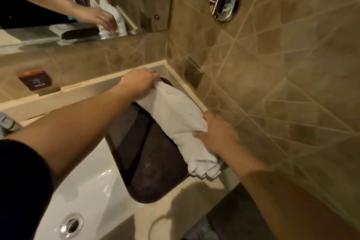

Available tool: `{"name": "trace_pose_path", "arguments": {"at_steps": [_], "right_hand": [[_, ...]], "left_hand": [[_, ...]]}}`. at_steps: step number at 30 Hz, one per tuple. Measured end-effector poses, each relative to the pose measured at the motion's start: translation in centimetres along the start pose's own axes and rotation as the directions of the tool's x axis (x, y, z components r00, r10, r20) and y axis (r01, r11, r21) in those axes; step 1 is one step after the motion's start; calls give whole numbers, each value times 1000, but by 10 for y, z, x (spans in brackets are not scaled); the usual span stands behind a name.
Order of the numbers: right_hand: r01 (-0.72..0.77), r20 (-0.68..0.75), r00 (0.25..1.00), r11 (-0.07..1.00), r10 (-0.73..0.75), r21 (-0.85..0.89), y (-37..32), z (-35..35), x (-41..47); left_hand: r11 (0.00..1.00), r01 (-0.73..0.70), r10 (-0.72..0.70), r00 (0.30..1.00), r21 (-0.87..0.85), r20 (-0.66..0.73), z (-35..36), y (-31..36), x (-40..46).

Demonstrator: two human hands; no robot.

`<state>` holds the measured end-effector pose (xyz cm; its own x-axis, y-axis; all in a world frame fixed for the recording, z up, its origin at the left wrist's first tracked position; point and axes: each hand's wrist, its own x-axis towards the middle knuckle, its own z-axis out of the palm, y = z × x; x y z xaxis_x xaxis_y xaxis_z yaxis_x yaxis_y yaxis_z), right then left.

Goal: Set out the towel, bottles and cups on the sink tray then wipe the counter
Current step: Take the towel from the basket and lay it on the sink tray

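While both hands are gripping the white towel (175,122) over the dark tray (148,161), left hand (141,82) and right hand (216,134) are clamping opposite ends; a wall label (36,82) seemingly reads "COLD".

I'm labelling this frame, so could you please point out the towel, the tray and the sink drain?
towel (176,121): head view, middle of the white bundle.
tray (153,161): head view, bare dark floor left of the cloth.
drain (71,225): head view, chrome ring in the white basin.
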<state>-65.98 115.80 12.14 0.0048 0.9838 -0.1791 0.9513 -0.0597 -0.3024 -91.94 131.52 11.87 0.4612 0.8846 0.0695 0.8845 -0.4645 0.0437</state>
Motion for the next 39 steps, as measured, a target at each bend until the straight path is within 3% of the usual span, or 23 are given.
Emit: {"name": "trace_pose_path", "arguments": {"at_steps": [7,11,13,16,19,22,26,39], "right_hand": [[-69,62,996,996,66,56,10,25,59],[-157,89,984,988,156,-2,25,33,75],[-154,68,984,979,164,-135,28,37,74],[-25,-199,977,897,-70,-441,25,52,60],[122,-322,892,855,-317,-504,11,67,53],[266,-164,907,830,-388,-490,5,83,52],[243,-68,950,858,-305,-453,13,93,50],[264,3,956,858,-293,-441,25,99,42]], "left_hand": [[1000,-12,11,999,20,49,47,-22,61],[999,20,-20,1000,-45,2,74,-9,84],[994,108,-109,992,-28,-61,85,1,90],[934,336,-351,927,-122,-133,94,15,94],[860,435,-472,877,-267,-92,102,21,90],[831,382,-433,901,-404,-39,114,23,75],[806,317,-319,944,-500,83,126,22,57],[841,374,-294,923,-391,250,118,21,61]]}}
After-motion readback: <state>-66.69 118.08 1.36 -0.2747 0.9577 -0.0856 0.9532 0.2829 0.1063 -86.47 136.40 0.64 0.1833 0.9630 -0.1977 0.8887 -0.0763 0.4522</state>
